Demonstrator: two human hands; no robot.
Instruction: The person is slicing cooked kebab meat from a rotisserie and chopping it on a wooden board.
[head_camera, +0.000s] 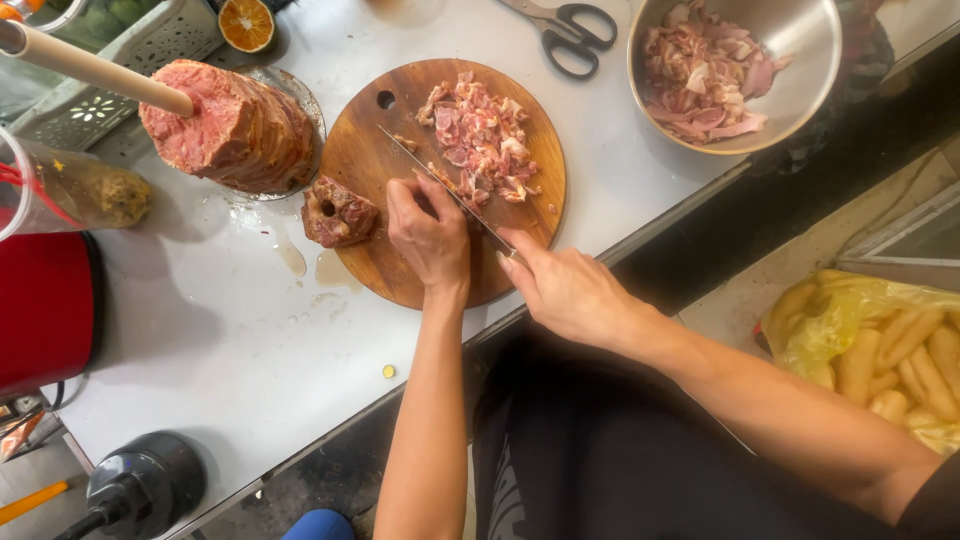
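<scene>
A round wooden cutting board (375, 160) lies on the white counter (220, 340). A pile of chopped raw meat (480, 135) covers its far right part. My right hand (565, 290) grips the handle of a long knife (440, 180), whose blade slants across the board beside the pile. My left hand (428, 232) rests on the board with its fingertips pressed against the blade near a small scrap of meat. A dark lump of meat (338, 212) sits on the board's left edge.
A tall stack of raw meat on a skewer (232, 125) stands on a metal plate at the left. A steel bowl of meat pieces (735, 70) and black scissors (570, 30) are at the back right. A yellow bag of fried dough sticks (885, 355) lies lower right.
</scene>
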